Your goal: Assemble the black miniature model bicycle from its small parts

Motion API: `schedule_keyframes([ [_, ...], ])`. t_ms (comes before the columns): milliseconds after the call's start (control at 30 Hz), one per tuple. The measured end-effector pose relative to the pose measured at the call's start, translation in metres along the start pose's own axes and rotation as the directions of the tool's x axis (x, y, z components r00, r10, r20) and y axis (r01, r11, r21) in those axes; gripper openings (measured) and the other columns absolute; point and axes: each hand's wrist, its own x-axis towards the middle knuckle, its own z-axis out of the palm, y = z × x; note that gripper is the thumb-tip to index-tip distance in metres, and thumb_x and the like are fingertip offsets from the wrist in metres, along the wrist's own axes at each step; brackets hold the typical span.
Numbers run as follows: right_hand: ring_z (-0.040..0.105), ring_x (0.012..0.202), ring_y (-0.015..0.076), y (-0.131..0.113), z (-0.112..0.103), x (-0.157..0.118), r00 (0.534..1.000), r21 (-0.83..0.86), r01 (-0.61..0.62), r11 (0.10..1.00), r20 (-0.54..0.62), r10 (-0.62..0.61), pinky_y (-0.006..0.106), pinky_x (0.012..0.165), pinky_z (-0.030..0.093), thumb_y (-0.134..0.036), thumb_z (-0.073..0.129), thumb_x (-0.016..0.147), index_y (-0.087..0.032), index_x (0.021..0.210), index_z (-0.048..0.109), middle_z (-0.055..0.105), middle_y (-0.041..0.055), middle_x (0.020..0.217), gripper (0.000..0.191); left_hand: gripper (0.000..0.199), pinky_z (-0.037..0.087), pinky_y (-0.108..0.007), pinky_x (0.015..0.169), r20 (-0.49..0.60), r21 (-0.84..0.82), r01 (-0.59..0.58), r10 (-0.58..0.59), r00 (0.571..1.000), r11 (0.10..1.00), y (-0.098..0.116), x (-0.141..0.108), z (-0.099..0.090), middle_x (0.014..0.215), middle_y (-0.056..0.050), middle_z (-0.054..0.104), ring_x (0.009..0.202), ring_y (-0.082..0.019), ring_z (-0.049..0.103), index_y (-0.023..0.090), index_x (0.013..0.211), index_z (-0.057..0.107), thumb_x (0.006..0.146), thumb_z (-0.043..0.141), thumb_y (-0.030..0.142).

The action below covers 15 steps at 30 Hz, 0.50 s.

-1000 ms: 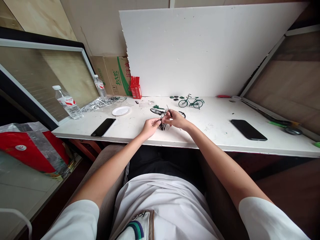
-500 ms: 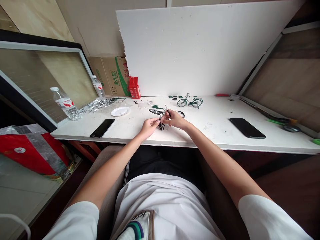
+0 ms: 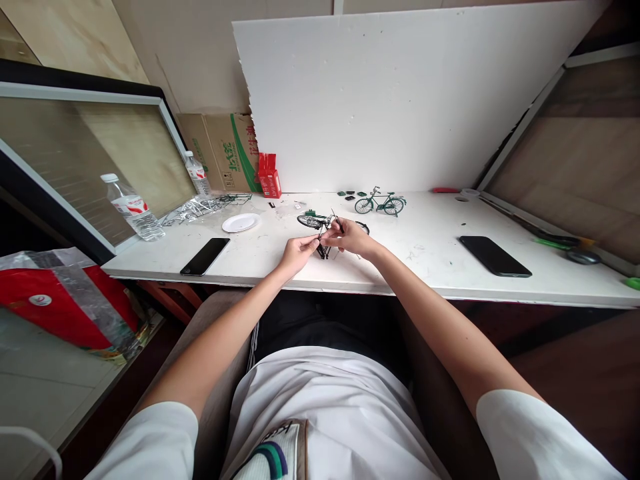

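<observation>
Both hands meet over a black model bicycle (image 3: 324, 252) near the table's front edge. My left hand (image 3: 298, 255) pinches a part of its frame between thumb and fingertips. From the other side my right hand (image 3: 350, 238) closes on the same model, its fingers hiding much of it. A thin dark stick-like piece, too small to name, pokes up from the right fingers. One wheel (image 3: 307, 221) shows beyond the hands to the left, and a dark curved part lies partly behind the right hand. Behind them stands a green model bicycle (image 3: 381, 201).
A white plate (image 3: 241, 223), a phone (image 3: 205, 257) and water bottles (image 3: 134, 208) are on the left, by loose sprue parts (image 3: 205, 208). Another phone (image 3: 495, 256) lies right. Small green pieces (image 3: 352, 195) and a red box (image 3: 269, 176) sit at the back.
The black model and its wheel have shifted very slightly, and my right hand has moved a little, covering more of the curved part behind it. Otherwise the scene looks the same.
</observation>
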Motion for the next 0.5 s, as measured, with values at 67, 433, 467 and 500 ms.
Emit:
schedule_keyframes([
  [67, 0.071, 0.083, 0.0204, -0.0022, 0.0004, -0.0010, 1.000, -0.012, -0.003, 1.000, -0.003, 0.003, 0.025, 0.049, 0.042, -0.038, 0.088, 0.068, -0.027, 0.084, 0.031, 0.079, 0.0057, 0.098, 0.061, 0.068, 0.051, -0.055, 0.113, -0.013, 0.011, -0.003, 0.003, 1.000, 1.000, 0.0001, 0.0001, 0.0001, 0.125, -0.016, 0.079, 0.122, -0.036, 0.071, 0.014, 0.122, 0.081, 0.077, 0.084, 0.065],
  [433, 0.074, 0.089, 0.0246, -0.0108, 0.0093, -0.0046, 0.994, -0.176, 0.085, 0.981, -0.056, -0.096, 0.033, 0.067, 0.055, -0.034, 0.083, 0.072, -0.027, 0.082, 0.033, 0.077, 0.0040, 0.088, 0.052, 0.063, 0.058, -0.040, 0.091, 0.024, 0.052, -0.008, 0.007, 1.000, 0.999, -0.0052, 0.0021, -0.0023, 0.119, -0.015, 0.081, 0.103, -0.029, 0.074, 0.013, 0.120, 0.081, 0.084, 0.078, 0.065],
  [467, 0.075, 0.089, 0.0249, -0.0108, 0.0089, -0.0048, 0.995, -0.173, 0.081, 0.982, -0.048, -0.090, 0.032, 0.063, 0.054, -0.035, 0.083, 0.073, -0.027, 0.082, 0.032, 0.078, 0.0049, 0.090, 0.052, 0.064, 0.058, -0.038, 0.087, 0.017, 0.052, 0.003, -0.004, 1.000, 0.999, -0.0049, 0.0022, -0.0020, 0.118, -0.015, 0.081, 0.101, -0.028, 0.074, 0.012, 0.120, 0.081, 0.083, 0.079, 0.065],
  [500, 0.075, 0.090, 0.0252, -0.0108, 0.0083, -0.0050, 0.996, -0.164, 0.076, 0.983, -0.038, -0.083, 0.030, 0.059, 0.053, -0.036, 0.082, 0.073, -0.027, 0.082, 0.032, 0.079, 0.0057, 0.093, 0.052, 0.065, 0.058, -0.037, 0.084, 0.008, 0.051, 0.015, -0.015, 1.000, 0.999, -0.0046, 0.0023, -0.0016, 0.118, -0.016, 0.081, 0.098, -0.027, 0.073, 0.012, 0.120, 0.081, 0.082, 0.080, 0.065],
])
